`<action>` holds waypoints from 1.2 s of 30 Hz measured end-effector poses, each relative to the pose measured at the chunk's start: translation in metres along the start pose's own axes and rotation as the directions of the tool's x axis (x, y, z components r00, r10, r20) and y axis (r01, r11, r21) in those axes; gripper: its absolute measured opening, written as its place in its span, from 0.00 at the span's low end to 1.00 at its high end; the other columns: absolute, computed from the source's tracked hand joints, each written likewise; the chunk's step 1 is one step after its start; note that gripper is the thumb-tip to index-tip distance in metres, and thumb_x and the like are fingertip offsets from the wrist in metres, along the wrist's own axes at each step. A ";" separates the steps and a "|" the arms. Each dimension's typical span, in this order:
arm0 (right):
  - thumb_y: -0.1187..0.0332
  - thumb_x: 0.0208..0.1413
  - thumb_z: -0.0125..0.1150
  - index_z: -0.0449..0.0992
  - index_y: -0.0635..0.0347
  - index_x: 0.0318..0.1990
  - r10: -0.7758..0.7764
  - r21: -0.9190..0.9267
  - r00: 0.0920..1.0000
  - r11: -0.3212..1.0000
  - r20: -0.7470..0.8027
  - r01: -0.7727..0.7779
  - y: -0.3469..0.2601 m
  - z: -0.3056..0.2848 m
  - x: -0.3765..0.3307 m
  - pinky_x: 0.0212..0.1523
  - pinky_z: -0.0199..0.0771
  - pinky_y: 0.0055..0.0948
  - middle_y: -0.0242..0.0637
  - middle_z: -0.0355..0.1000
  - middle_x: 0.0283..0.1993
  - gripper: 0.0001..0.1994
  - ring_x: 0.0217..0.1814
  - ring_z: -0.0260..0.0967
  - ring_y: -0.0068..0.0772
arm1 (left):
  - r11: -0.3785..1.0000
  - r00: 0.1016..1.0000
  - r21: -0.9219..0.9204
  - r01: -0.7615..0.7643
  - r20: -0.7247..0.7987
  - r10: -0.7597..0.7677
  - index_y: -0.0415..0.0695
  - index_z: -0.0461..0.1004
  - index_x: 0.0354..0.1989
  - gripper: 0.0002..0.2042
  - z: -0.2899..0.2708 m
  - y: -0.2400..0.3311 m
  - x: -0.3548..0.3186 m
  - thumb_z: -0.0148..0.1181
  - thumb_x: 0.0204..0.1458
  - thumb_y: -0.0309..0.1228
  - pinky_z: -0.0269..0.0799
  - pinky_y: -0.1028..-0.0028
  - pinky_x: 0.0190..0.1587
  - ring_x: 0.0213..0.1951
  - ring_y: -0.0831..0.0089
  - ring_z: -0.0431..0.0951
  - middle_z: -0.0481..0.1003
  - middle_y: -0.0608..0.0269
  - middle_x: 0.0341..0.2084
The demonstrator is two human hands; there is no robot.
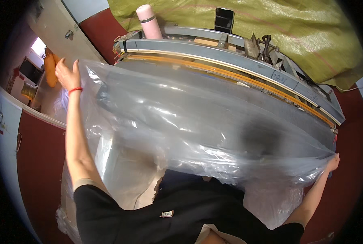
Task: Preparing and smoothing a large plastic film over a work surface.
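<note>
A wide sheet of clear plastic film (pixel 177 118) spreads in front of me, wrinkled and shiny, over a long grey work surface. At its right end my right hand (pixel 333 162) is closed on the film's edge, which gathers into a point there. My left hand (pixel 69 76), with a red cord round the wrist, is raised beside the film's far left corner. Its thumb stands apart from the fingers, and I see nothing gripped between them. More film hangs in loose folds below my left forearm and in front of my body.
Behind the film runs a long grey metal frame (pixel 230 55) with an orange strip (pixel 214 67) along it. A pink flask (pixel 149 22) and a rusty metal clamp (pixel 267 46) sit on it. A yellow-green tarp (pixel 287 28) hangs behind; a door (pixel 63 34) stands at left.
</note>
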State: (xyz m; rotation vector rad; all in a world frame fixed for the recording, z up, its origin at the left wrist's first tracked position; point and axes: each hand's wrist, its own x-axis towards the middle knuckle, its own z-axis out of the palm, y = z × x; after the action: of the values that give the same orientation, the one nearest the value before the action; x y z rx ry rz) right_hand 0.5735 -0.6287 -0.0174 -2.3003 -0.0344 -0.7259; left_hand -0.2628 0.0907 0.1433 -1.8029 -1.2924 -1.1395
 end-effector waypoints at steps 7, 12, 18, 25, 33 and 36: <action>0.50 0.56 0.36 0.69 0.62 0.43 0.077 -0.544 0.981 0.838 0.178 0.033 -0.018 -0.002 -0.009 0.42 0.64 0.42 0.50 0.69 0.41 0.24 0.45 0.64 0.54 | 0.952 0.598 -0.046 0.304 0.786 -0.153 0.56 0.58 0.56 0.29 0.105 0.034 -0.123 0.49 0.46 0.52 0.49 0.56 0.56 0.56 0.55 0.57 0.58 0.61 0.55; 0.58 0.56 0.38 0.69 0.50 0.47 -0.057 -0.536 0.996 0.840 0.074 0.088 0.009 -0.002 -0.002 0.41 0.66 0.40 0.45 0.70 0.41 0.16 0.44 0.67 0.46 | 0.948 0.578 0.061 0.314 0.779 -0.242 0.60 0.57 0.57 0.29 0.159 -0.015 -0.128 0.44 0.47 0.57 0.43 0.50 0.58 0.60 0.57 0.51 0.54 0.66 0.59; 0.55 0.55 0.41 0.73 0.52 0.36 0.026 -0.630 0.993 0.775 0.112 0.050 -0.080 -0.002 -0.037 0.38 0.70 0.41 0.42 0.72 0.36 0.16 0.39 0.70 0.45 | 0.719 0.828 -0.498 0.485 0.525 -0.195 0.37 0.71 0.39 0.16 0.143 0.107 -0.094 0.47 0.54 0.39 0.66 0.75 0.37 0.31 0.73 0.72 0.74 0.59 0.32; 0.55 0.53 0.44 0.69 0.61 0.32 -0.006 -0.476 1.000 0.880 0.014 0.012 -0.044 -0.006 -0.026 0.36 0.67 0.46 0.50 0.71 0.30 0.17 0.36 0.68 0.52 | 0.067 0.157 -0.429 0.901 0.466 0.871 0.40 0.71 0.36 0.12 -0.152 0.501 -0.117 0.49 0.51 0.35 0.67 0.76 0.38 0.38 0.75 0.73 0.74 0.61 0.35; 0.56 0.53 0.45 0.70 0.61 0.32 0.024 -0.415 0.998 0.910 0.052 0.000 -0.055 -0.004 -0.028 0.35 0.66 0.46 0.49 0.71 0.30 0.16 0.36 0.68 0.51 | -0.039 0.361 -0.925 0.378 0.109 0.926 0.39 0.62 0.51 0.22 -0.276 0.617 -0.274 0.56 0.47 0.30 0.61 0.73 0.51 0.51 0.71 0.64 0.64 0.55 0.50; 0.56 0.53 0.45 0.70 0.60 0.33 0.035 -0.420 0.997 0.907 0.069 -0.003 -0.057 -0.003 -0.028 0.36 0.66 0.45 0.48 0.71 0.31 0.15 0.36 0.68 0.51 | 0.450 -0.554 -0.539 0.712 -0.037 0.832 0.39 0.68 0.45 0.16 -0.251 0.605 -0.282 0.56 0.46 0.29 0.62 0.73 0.49 0.48 0.68 0.67 0.69 0.56 0.44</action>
State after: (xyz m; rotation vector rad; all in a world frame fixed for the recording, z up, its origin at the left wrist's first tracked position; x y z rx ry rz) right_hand 0.5354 -0.5829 0.0057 -2.7349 0.1221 -0.6879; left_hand 0.2007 -0.4276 -0.0129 1.6762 -0.1124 -0.8980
